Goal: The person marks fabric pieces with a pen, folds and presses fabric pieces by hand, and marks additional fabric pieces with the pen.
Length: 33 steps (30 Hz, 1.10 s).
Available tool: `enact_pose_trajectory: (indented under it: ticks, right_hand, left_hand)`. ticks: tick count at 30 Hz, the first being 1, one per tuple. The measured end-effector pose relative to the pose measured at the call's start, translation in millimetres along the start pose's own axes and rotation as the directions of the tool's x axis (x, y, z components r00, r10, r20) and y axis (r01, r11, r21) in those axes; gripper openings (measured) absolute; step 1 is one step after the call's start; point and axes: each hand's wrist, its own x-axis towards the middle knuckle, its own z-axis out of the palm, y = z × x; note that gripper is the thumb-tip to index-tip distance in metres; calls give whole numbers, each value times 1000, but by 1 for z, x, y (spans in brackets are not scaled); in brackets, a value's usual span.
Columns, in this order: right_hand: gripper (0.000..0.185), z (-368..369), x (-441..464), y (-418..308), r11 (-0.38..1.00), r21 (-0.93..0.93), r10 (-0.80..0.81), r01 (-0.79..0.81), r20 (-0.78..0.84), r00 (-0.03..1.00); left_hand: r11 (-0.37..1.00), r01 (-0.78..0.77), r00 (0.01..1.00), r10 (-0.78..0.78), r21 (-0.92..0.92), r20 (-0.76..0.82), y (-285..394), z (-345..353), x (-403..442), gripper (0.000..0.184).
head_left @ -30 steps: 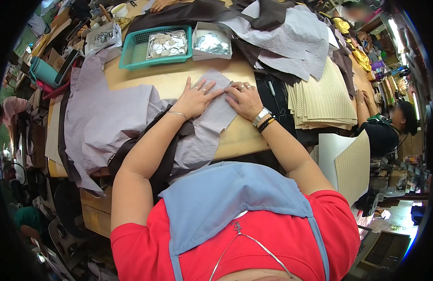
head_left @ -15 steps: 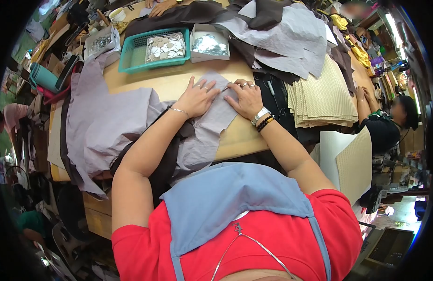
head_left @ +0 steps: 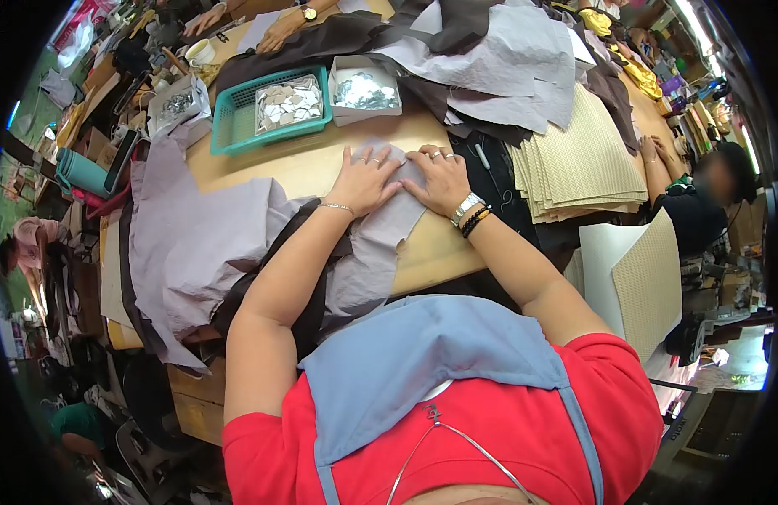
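My left hand (head_left: pixel 368 183) lies flat with its fingers spread on a piece of thin grey-lilac sheet material (head_left: pixel 374 244). Beside it, almost touching at the thumbs, my right hand (head_left: pixel 439 181) presses on the same piece near its right edge, fingers stretched out. The piece runs from under both hands down over the table's front edge. To the left, a larger grey-lilac sheet (head_left: pixel 204 231) with a dark brown side is bunched on the table. A pen-like tool (head_left: pixel 483 158) lies on black material right of my right hand.
A teal basket (head_left: pixel 229 126) and a white box (head_left: pixel 366 109) hold small pieces beyond my hands. Stacked cream textured sheets (head_left: pixel 574 164) lie to the right, dark brown and grey sheets (head_left: pixel 515 63) behind. Co-workers' hands (head_left: pixel 279 34) rest at the far side.
My left hand has slid slightly right, closer to my right hand. My right fingers, bent over the piece before, now lie flatter. The camera view has shifted a little.
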Motion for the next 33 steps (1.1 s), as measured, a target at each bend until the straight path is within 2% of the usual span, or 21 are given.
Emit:
enact_pose_trajectory:
  ticks: [13, 16, 17, 26, 33]
  right_hand:
    - [49, -1, -1, 2, 997, 74, 12, -12, 4, 1000]
    - [43, 3, -1, 7, 977, 162, -138, 136, 4, 990]
    - [42, 5, -2, 8, 975, 175, -141, 137, 13, 990]
    - [34, 9, -3, 9, 968, 214, -144, 132, 40, 989]
    - [28, 7, -1, 8, 968, 191, -175, 160, 65, 982]
  left_hand:
    - [991, 1, 998, 7, 136, -60, 10, -1, -11, 53]
    - [987, 14, 999, -5, 163, -53, 12, 2, -11, 53]
    - [985, 18, 999, -9, 169, -50, 12, 4, -11, 53]
    - [988, 1, 993, 18, 156, -118, 12, 6, -17, 49]
    - [996, 33, 992, -22, 87, -124, 18, -1, -33, 41]
